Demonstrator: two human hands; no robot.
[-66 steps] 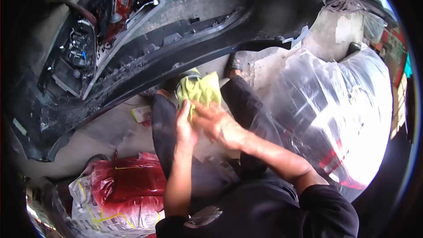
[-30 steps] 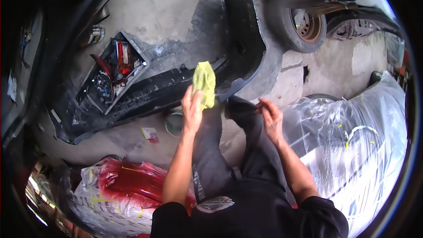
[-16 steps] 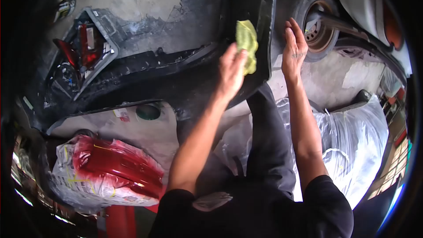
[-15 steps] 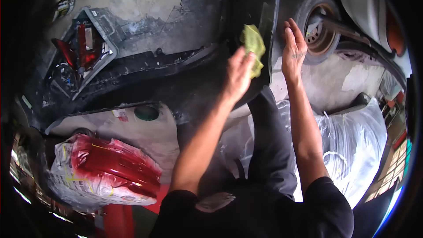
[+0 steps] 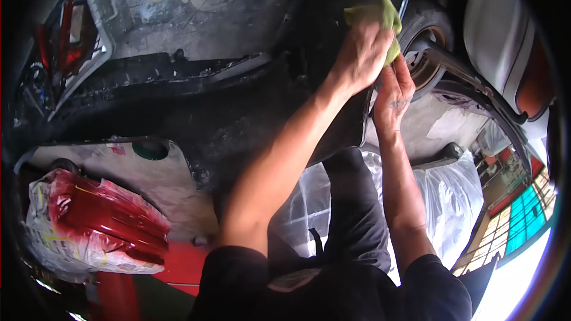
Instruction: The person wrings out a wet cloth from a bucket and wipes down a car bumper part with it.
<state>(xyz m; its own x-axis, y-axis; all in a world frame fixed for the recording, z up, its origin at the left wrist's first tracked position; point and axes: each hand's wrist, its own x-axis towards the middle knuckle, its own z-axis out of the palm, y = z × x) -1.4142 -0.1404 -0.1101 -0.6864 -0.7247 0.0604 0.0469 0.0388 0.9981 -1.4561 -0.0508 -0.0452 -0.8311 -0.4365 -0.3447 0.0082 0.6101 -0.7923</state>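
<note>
My left hand (image 5: 364, 53) is closed on a yellow-green cloth (image 5: 386, 16), which lies against the upper right end of a large black bumper (image 5: 250, 113). Just below and to the right, my right hand (image 5: 394, 96) is raised close to the bumper's edge, its fingertips at the lower end of the cloth. Its fingers are partly bent, and whether they grip the cloth or the edge is unclear. The left hand and the cloth are slightly blurred.
A tray (image 5: 106, 47) with red lights stands at the upper left. A red painted part (image 5: 113, 217) with masking sits at the lower left. A wheel (image 5: 431, 35) is at the right, above plastic sheeting (image 5: 449, 196). A green round object (image 5: 150, 150) lies on the floor.
My left hand has carried the cloth up and right along the bumper, next to my right hand. Earlier the hands were apart. The view has shifted to the right.
</note>
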